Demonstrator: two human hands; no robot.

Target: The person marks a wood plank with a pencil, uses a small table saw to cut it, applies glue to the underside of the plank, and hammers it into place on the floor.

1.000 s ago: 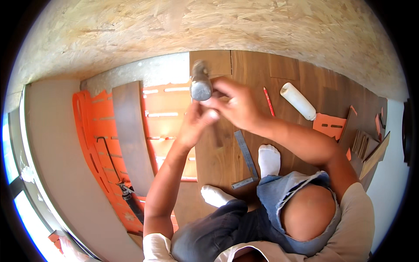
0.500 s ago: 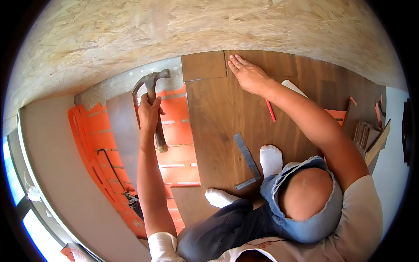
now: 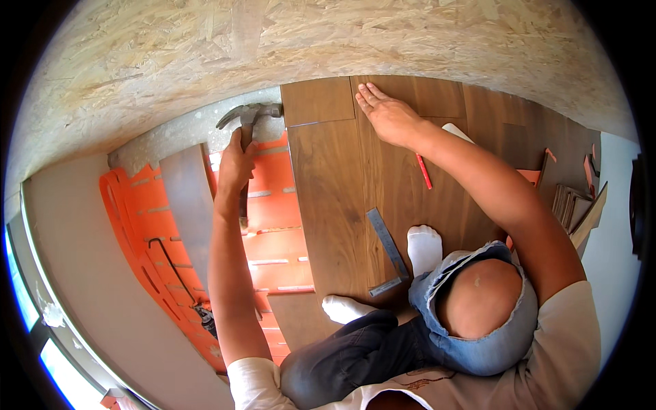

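Note:
My left hand (image 3: 236, 165) grips a claw hammer (image 3: 247, 115) by its dark handle, with the striking face at or very near the left edge of a short wooden plank (image 3: 316, 102) by the wall. My right hand (image 3: 386, 116) lies flat with fingers stretched out on the walnut-coloured floor planks (image 3: 326, 191), its fingertips beside the seam at that short plank's right end. A red pencil (image 3: 424, 171) and a metal square (image 3: 383, 240) rest on the planks. A white object beneath my right forearm is mostly hidden.
A chipboard wall (image 3: 328, 37) runs across the top. At left are orange underlay (image 3: 277, 242), a loose plank (image 3: 186, 212), bare concrete (image 3: 181, 119) and a caulking gun (image 3: 205, 320). Stacked offcuts (image 3: 567, 212) stand at right. My socked feet (image 3: 424, 247) are on the floor.
The hammer went from both hands to my left alone, which moved left, then slightly up toward the short plank's edge. My right hand moved up onto the planks and flattened there.

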